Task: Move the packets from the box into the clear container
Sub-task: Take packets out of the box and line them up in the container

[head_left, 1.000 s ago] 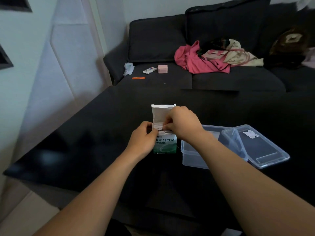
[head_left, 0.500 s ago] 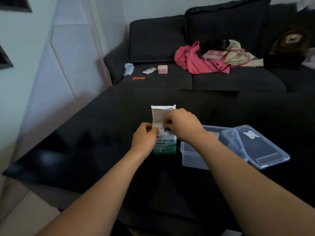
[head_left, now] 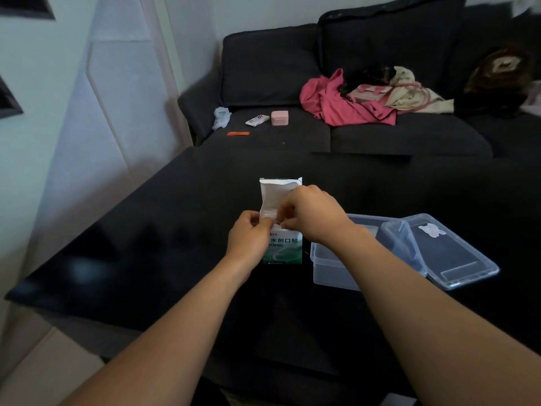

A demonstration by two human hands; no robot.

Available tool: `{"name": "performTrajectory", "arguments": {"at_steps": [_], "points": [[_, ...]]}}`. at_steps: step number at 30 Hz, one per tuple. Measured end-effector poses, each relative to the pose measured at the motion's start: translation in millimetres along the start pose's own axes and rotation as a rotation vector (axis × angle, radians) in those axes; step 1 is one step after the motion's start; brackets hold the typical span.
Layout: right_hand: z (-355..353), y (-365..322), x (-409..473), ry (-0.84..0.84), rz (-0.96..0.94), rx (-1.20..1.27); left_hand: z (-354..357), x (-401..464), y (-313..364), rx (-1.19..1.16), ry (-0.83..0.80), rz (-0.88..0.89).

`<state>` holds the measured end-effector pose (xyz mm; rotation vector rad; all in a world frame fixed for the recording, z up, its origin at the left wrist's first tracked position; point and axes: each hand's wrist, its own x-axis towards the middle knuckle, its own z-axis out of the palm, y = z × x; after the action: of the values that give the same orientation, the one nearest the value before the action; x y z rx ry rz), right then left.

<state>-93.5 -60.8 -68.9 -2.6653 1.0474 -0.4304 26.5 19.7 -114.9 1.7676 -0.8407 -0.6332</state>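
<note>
Two hands work one box [head_left: 285,249] standing on the table [head_left: 146,230]: left grip [head_left: 248,238] curled round its side, right grip [head_left: 310,212] pinching inside its open top. One clear container [head_left: 330,265] sits just right of the grips.

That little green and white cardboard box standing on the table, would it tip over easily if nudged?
Probably. The green and white cardboard box stands tall on a narrow base, its flap open, so it looks top-heavy. It seems light and thin-walled. The left hand gripping its side likely steadies it.
</note>
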Motion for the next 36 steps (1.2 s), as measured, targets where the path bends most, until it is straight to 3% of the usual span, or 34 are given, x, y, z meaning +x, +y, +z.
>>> {"name": "performTrajectory", "arguments": {"at_steps": [16, 19, 23, 26, 28, 32, 36], "points": [[-10, -11, -7, 0.025, -0.07, -0.117, -2, 1, -4, -0.047, -0.006, -0.018], [-11, -12, -11, 0.074, -0.09, -0.205, -4, -3, -3, 0.033, 0.052, 0.118], [-17, -5, -15, 0.104, -0.036, -0.079, -8, -6, 0, 0.099, 0.166, 0.416], [-23, -3, -18, 0.14, -0.052, 0.005, -13, -5, 2, 0.156, 0.138, 0.584], [-25, -3, -20, 0.168, -0.072, 0.0, -15, -1, 1, 0.187, 0.09, 0.611], [-31, -4, -24, 0.247, -0.123, 0.017, -17, 10, -1, 0.207, 0.002, 0.503], [-33, -2, -28, 0.309, -0.124, 0.106, -15, 12, 1, 0.205, 0.017, 0.534]]}}
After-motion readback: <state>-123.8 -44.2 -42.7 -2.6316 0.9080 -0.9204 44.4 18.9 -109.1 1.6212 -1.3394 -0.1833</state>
